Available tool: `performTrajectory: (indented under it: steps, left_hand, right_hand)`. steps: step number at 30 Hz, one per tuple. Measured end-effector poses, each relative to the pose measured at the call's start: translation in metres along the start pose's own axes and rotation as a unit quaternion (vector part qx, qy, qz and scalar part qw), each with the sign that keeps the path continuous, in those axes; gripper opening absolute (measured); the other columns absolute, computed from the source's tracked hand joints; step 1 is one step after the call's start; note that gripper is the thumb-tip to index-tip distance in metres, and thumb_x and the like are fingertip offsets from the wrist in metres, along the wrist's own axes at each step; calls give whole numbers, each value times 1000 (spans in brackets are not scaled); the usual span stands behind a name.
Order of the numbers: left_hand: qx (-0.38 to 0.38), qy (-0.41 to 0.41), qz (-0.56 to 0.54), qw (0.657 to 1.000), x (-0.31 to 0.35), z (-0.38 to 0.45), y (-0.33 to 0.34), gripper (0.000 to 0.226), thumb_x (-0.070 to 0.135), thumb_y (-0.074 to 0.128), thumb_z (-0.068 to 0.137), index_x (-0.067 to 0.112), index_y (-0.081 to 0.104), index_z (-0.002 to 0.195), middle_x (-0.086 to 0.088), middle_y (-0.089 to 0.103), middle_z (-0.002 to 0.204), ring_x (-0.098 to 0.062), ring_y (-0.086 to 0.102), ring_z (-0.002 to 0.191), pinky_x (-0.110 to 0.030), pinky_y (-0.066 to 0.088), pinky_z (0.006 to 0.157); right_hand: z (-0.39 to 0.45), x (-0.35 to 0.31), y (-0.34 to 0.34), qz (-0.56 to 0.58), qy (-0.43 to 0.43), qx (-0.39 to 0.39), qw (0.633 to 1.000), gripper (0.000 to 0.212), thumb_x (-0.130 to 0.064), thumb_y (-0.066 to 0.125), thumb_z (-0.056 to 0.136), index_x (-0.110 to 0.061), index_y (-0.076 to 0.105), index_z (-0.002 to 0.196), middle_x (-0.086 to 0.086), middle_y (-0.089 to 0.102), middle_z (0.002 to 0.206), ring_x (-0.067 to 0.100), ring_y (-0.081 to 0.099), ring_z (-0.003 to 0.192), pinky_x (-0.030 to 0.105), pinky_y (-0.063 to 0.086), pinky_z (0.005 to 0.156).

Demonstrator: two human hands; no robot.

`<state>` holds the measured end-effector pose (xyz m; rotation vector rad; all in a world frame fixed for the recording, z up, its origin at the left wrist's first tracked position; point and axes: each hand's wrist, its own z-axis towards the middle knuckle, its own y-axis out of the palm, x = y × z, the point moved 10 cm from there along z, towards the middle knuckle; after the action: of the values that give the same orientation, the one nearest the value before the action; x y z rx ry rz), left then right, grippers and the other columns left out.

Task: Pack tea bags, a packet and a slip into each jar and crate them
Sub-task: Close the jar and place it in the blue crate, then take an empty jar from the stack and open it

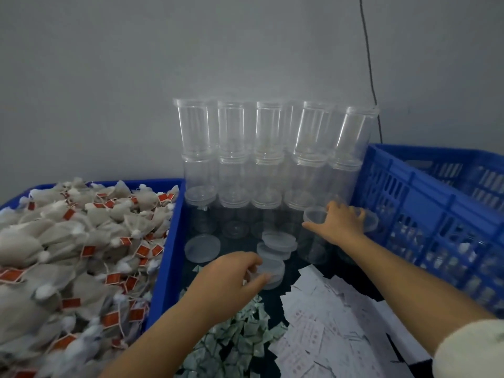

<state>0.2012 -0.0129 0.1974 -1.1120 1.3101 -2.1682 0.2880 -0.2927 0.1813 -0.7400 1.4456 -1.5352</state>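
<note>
- On the dark counter, the left hand pinches a clear lid;
- beside the blue crate, the right hand grips a clear jar

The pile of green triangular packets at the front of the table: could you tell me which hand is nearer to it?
Left. The left hand hovers just above the far edge of the packets, touching a lid. The right hand is farther back, on a clear jar.
</note>
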Motion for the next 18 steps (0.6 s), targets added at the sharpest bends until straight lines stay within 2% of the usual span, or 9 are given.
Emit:
performTrajectory:
  steps: [8,12,15,16,18]
  left_hand:
    - [7,1,9,1000,0,-4,3,41,49,52,92,27,53,127,14,59,112,0,53,100,-21,47,86]
    - [43,21,-11,999,7,-7,-3,46,44,55,92,26,47,134,16,49,126,1,42,115,-5,30,90]
    - [79,42,-33,995,17,-11,-11,55,40,61,90,24,41,138,19,37,131,1,34,123,5,17,92]
    - [88,55,-31,994,21,-13,-14,58,40,62,88,23,40,139,18,36,134,2,31,125,5,13,94]
    - [101,82,9,992,30,-16,-18,67,45,65,85,21,38,142,12,35,142,0,28,129,-1,8,103]
  right_hand:
    - [-27,-9,-39,139,-16,5,990,107,-80,66,67,-21,32,149,11,38,150,35,42,135,52,37,107]
    - [-55,-16,-65,289,-23,26,957,105,-76,72,64,-21,35,146,7,37,145,28,47,125,43,46,96]
    - [-86,-28,-50,433,-10,-16,901,95,-69,74,69,-16,39,139,5,44,139,18,49,111,32,44,82]
    - [-97,-32,-38,484,8,-40,874,90,-66,73,72,-14,41,137,7,47,138,19,52,111,32,47,83]
    - [-118,-44,-9,572,57,-107,811,82,-61,69,80,-10,43,138,11,52,136,26,58,115,42,53,92]
